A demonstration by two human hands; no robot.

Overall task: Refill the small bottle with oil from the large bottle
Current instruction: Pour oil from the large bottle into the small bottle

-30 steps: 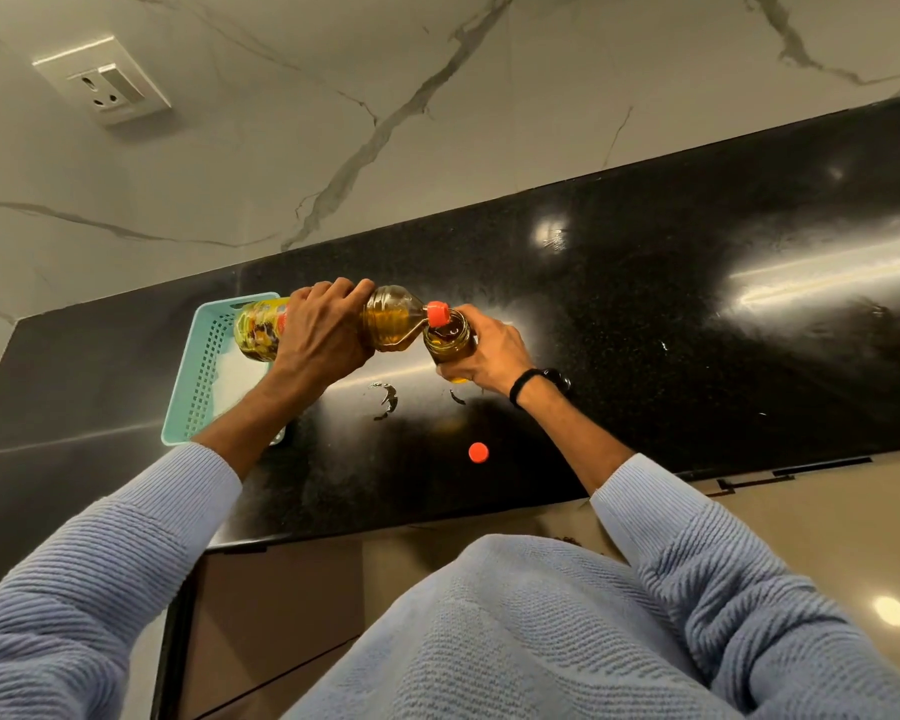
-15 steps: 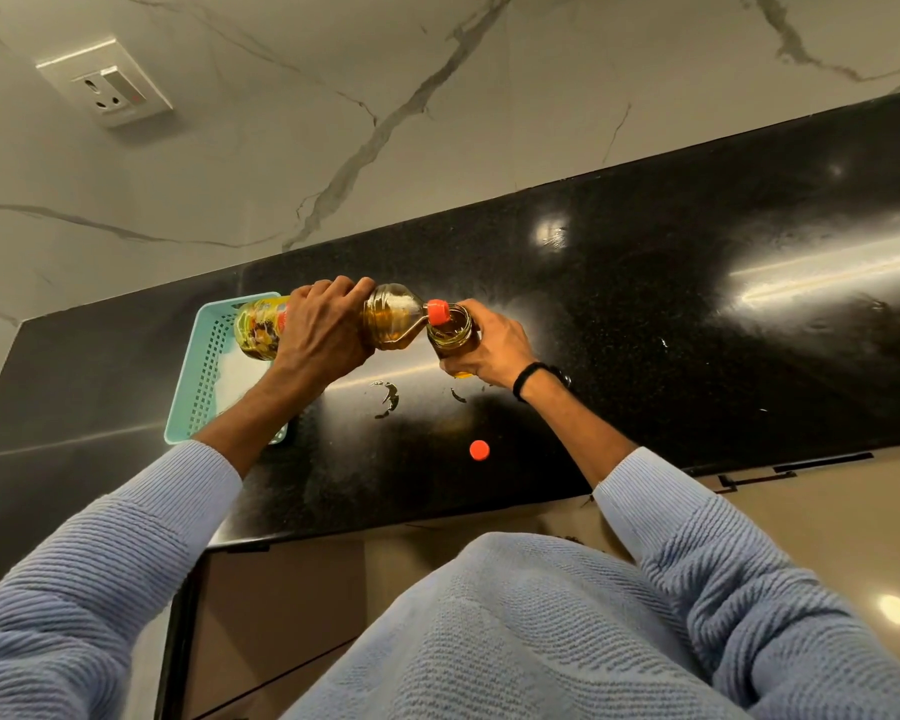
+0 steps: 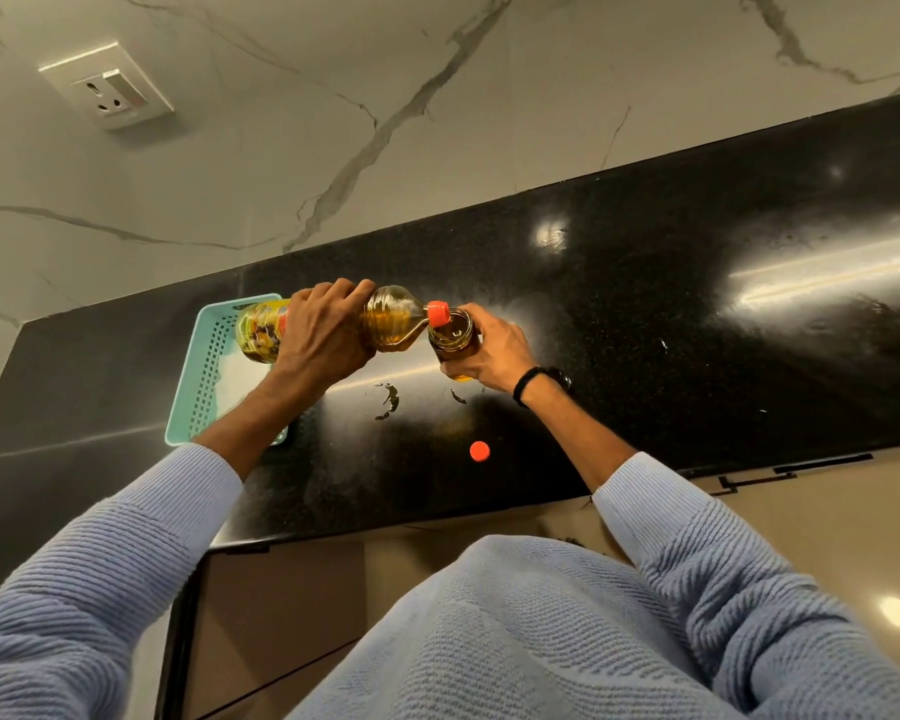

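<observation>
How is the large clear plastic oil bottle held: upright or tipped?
Tipped. The large clear plastic oil bottle lies sideways in the left hand, orange neck at the small clear bottle's mouth.

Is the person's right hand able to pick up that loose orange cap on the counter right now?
Probably not yet: the right hand grips the small bottle, held at the spout of the large bottle. The path itself looks free; the orange cap lies uncovered on the counter, nearer the person.
</observation>
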